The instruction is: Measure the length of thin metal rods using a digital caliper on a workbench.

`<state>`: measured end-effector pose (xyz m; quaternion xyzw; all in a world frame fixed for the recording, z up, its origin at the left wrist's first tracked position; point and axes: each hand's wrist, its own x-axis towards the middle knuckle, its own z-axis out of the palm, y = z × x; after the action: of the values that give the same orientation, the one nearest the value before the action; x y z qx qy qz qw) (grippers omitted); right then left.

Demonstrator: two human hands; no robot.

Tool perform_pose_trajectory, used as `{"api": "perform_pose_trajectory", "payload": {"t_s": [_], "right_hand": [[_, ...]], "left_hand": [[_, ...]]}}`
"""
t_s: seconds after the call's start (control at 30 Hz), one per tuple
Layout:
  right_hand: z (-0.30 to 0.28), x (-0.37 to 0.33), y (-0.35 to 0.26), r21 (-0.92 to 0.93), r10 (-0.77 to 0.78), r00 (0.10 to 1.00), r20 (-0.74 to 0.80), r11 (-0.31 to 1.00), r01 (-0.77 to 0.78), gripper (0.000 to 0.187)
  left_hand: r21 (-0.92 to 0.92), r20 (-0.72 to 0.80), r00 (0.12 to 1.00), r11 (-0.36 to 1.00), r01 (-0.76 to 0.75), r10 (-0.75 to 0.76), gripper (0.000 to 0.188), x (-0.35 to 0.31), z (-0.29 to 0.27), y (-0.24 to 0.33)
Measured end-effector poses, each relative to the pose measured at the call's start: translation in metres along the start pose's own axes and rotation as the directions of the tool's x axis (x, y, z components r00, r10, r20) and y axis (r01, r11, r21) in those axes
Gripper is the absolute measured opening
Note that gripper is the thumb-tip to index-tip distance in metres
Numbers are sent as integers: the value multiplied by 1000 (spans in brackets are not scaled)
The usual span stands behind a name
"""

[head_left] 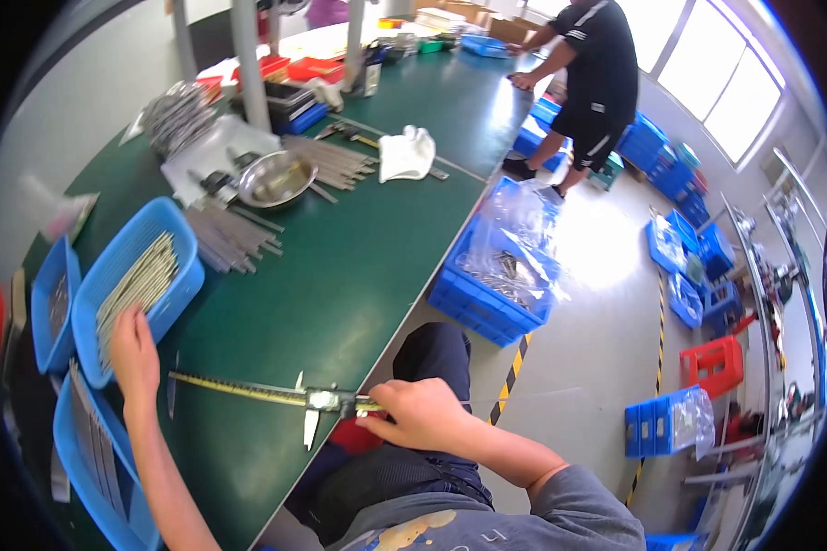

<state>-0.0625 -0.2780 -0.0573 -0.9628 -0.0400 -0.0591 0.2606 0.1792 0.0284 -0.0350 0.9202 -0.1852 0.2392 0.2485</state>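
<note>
My right hand [423, 413] grips the end of a caliper [326, 400] at the table's near edge. Its jaws and slider lie over the green tabletop, and its long yellow-and-black beam stretches left. My left hand [134, 356] reaches over the rim of a light blue basket [189, 266], fingers stretched out toward the rods. Inside that basket lies a pile of thin, pale metal rods [147, 274]. I see no rod lifted by the left hand, though its far fingertips are partly hidden.
Loose flat strips [225, 237], a metal bowl [277, 178], a second caliper [347, 133] and a white glove [407, 153] lie farther along the table. A blue tray [110, 459] stands at left. Blue crates [487, 298] sit on the floor; another person [597, 73] stands at the far end.
</note>
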Motion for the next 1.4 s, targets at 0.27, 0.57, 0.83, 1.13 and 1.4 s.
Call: {"api": "perform_pose_trajectory", "payload": {"t_s": [0.27, 0.57, 0.83, 1.13, 1.4], "right_hand": [[-3, -1, 11, 29, 34, 999, -7, 999, -34, 40], [-14, 2, 9, 10, -3, 998, 64, 1000, 3, 37], [-5, 1, -3, -31, 82, 995, 50, 996, -81, 36], [-18, 4, -4, -39, 72, 997, -39, 997, -74, 27], [-22, 1, -6, -21, 90, 995, -35, 996, -91, 27]], "left_hand": [[225, 28, 992, 968, 112, -122, 13, -86, -124, 2], [526, 147, 892, 797, 296, -428, 17, -145, -160, -78], [452, 39, 935, 841, 298, -352, 18, -149, -154, -65], [224, -148, 903, 903, -367, 403, 12, -116, -109, 90], [-79, -121, 664, 659, -748, 738, 17, -126, -11, 111]]}}
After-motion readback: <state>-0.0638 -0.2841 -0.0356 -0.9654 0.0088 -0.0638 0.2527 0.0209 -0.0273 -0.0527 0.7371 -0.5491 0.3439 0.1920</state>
